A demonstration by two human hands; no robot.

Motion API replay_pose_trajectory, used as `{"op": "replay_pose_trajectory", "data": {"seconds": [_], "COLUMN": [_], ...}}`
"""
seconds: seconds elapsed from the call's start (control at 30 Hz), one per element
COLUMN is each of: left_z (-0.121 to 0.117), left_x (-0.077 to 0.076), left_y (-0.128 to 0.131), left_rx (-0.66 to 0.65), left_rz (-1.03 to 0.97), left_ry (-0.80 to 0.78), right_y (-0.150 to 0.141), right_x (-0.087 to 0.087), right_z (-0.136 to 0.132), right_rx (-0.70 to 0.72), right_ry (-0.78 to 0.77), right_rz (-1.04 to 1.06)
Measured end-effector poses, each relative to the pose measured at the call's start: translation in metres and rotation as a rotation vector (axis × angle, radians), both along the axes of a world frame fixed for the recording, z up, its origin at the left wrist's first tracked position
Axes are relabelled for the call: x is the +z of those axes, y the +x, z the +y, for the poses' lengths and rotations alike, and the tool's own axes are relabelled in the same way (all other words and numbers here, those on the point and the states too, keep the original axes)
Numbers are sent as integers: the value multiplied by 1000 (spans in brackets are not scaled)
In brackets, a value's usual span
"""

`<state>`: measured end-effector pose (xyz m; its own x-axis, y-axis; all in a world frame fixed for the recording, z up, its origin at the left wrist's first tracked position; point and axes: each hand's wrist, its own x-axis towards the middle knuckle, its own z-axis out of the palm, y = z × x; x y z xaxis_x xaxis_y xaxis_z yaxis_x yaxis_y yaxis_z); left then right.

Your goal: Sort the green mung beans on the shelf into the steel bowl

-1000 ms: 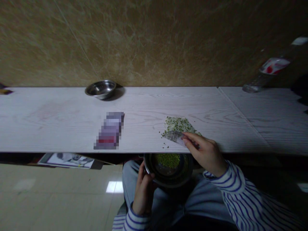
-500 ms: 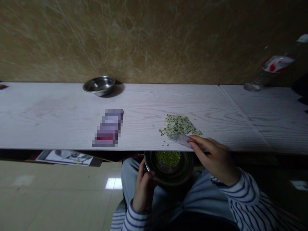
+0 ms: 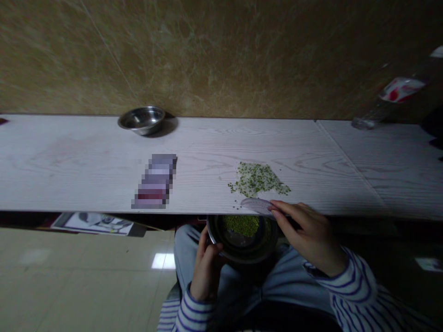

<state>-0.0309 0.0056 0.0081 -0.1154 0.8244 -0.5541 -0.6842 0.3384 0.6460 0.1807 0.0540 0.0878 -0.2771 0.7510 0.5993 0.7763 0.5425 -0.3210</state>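
Observation:
My left hand [image 3: 206, 265] grips the rim of a steel bowl [image 3: 249, 256], holding it over my lap just under the table's front edge. Green beans, which look like mung beans [image 3: 242, 225], lie inside it. Between thumb and fingers, my right hand [image 3: 306, 233] pinches a thin, translucent, oval piece [image 3: 255, 205] whose kind I cannot make out. That piece is low over the table edge, above the bowl. Just beyond it, a spread of green beans and small white grains [image 3: 258, 179] lies on the table, with a few loose beans on its near left side.
A second steel bowl [image 3: 141, 121] stands at the back left near the wall. A pixelated oblong thing [image 3: 154, 181] lies on the white wooden table [image 3: 86, 157]. A clear bottle with a red and white label [image 3: 401, 89] stands at the right. Under the table, a picture-covered board [image 3: 93, 223] sticks out.
My right hand has drawn the oval piece slightly toward me, away from the spread and to the table's edge. My left hand still holds the bowl in place.

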Motion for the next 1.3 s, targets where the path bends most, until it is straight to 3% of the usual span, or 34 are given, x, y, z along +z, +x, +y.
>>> {"op": "replay_pose_trajectory", "data": {"seconds": [0.7, 1.17, 1.3], "left_z": [1, 2, 2], "left_x": [-3, -3, -4], "left_y": [-6, -6, -7], "left_rx": [6, 20, 11], "left_rz": [60, 64, 65], "left_ry": [-33, -43, -33], "right_y": [-16, -8, -11], "right_x": [0, -9, -10], "right_z": [-1, 5, 4], "right_rx": [88, -122, -118], "right_ry": [-24, -12, 1], "right_rz": [60, 100, 106]}}
